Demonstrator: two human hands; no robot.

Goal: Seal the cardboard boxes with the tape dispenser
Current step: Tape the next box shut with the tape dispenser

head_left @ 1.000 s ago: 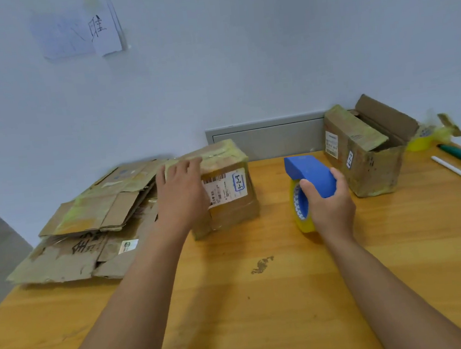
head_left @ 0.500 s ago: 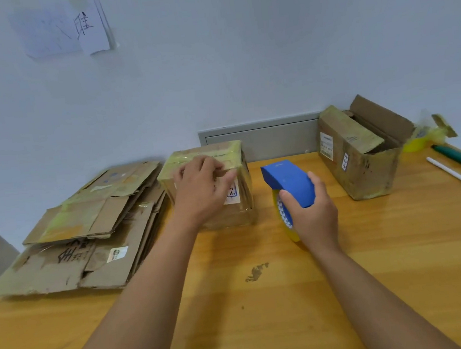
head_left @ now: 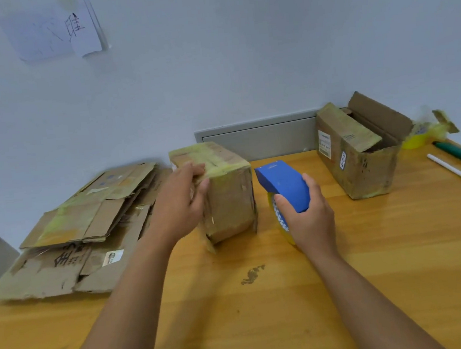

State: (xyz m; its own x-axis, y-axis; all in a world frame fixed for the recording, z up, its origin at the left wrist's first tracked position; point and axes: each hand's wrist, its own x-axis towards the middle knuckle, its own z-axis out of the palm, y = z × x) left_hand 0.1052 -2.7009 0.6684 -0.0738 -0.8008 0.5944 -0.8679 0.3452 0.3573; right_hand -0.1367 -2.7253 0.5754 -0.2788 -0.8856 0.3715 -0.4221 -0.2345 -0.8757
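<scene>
hands on the box and the tape tool

while the left hand (head_left: 182, 205) holds the top near corner of the closed cardboard box (head_left: 225, 192), its fingers (head_left: 194, 168) curl over the top edge and the thumb presses the front side. this box stands in the middle of the wooden desk (head_left: 374, 258), with yellow tape on top. just beside it on the right, the right hand (head_left: 310, 217) grips the blue tape dispenser (head_left: 282, 187), fingers wrapped round it. an open box (head_left: 357, 149) sits well apart at the back right. flat cardboard (head_left: 81, 224) lies piled on the left. a white pen (head_left: 458, 171) lies far right.
</scene>
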